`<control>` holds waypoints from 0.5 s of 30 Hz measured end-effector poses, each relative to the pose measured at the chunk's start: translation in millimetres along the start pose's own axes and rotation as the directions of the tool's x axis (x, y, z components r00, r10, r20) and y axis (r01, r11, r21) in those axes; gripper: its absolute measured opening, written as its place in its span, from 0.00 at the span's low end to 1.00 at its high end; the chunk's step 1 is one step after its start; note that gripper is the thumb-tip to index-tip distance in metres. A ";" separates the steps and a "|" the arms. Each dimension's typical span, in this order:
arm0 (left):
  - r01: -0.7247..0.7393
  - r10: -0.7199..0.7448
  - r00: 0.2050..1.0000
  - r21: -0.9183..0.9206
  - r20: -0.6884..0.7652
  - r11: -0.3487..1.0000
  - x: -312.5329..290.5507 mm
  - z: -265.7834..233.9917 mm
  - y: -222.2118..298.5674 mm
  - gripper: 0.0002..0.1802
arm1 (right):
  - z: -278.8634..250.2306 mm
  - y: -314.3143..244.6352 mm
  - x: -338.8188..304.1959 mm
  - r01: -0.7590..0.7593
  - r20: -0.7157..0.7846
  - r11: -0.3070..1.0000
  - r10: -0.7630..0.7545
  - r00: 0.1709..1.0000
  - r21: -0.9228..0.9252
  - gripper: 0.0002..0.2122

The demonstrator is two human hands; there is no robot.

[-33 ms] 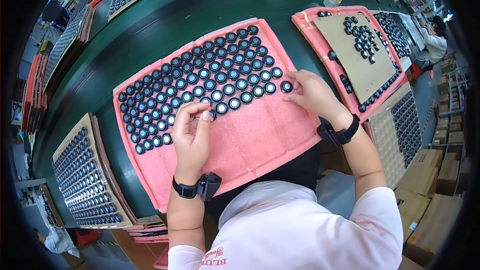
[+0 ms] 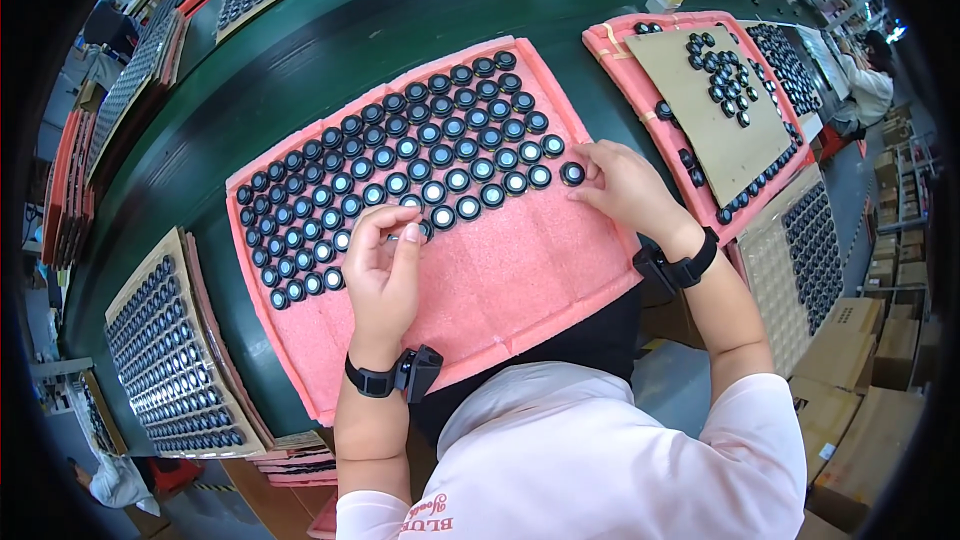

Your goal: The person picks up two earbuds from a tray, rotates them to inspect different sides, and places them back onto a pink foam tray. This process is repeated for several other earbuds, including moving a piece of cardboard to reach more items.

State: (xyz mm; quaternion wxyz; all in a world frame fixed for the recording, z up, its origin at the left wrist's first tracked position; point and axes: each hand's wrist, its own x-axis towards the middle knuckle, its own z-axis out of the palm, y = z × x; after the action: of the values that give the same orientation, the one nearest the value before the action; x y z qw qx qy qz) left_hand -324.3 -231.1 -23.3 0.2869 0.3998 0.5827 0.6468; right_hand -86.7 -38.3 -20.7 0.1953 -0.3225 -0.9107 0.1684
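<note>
A pink foam tray (image 2: 500,290) lies tilted before me, its far part filled with rows of small round black speaker-like parts (image 2: 442,154) with pale centres. At the right end of the nearest row, the thumb and fingers of my right hand (image 2: 625,185) close around one round black part (image 2: 572,173). My left hand (image 2: 383,275) hovers over the tray's middle, palm turned inward, fingers curled toward the thumb. Another round part peeks out beside that thumb. Whatever lies between the left fingers is mostly hidden. Each wrist wears a black band with a small device.
The tray rests on a green work surface (image 2: 400,40). To the right, a second pink tray (image 2: 610,40) carries a cardboard sheet (image 2: 690,110) with loose round parts. A filled board (image 2: 175,360) stands at left. Cardboard boxes (image 2: 870,450) are stacked at lower right; people work farther off.
</note>
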 end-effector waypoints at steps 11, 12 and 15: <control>-0.042 0.044 0.998 0.057 -0.036 0.998 1.1 3.7 -0.7 0.07 | -2.4 -5.1 12.5 -0.116 0.128 0.993 0.120 0.985 -0.037 0.22; -0.046 0.047 0.999 0.048 -0.023 0.998 0.9 3.5 -0.9 0.07 | -4.5 -2.4 11.8 -0.106 0.106 0.994 0.107 0.989 -0.016 0.22; -0.061 0.062 0.998 0.059 -0.017 0.996 0.5 3.7 -2.0 0.07 | -16.5 8.8 10.5 -0.092 0.055 0.996 0.091 0.994 0.016 0.21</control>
State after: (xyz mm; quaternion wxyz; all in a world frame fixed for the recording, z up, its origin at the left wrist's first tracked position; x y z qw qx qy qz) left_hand -321.6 -228.5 -25.2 0.2496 0.4197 0.5913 0.6418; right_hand -82.0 -22.0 -7.7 0.1659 -0.3574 -0.8983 0.1943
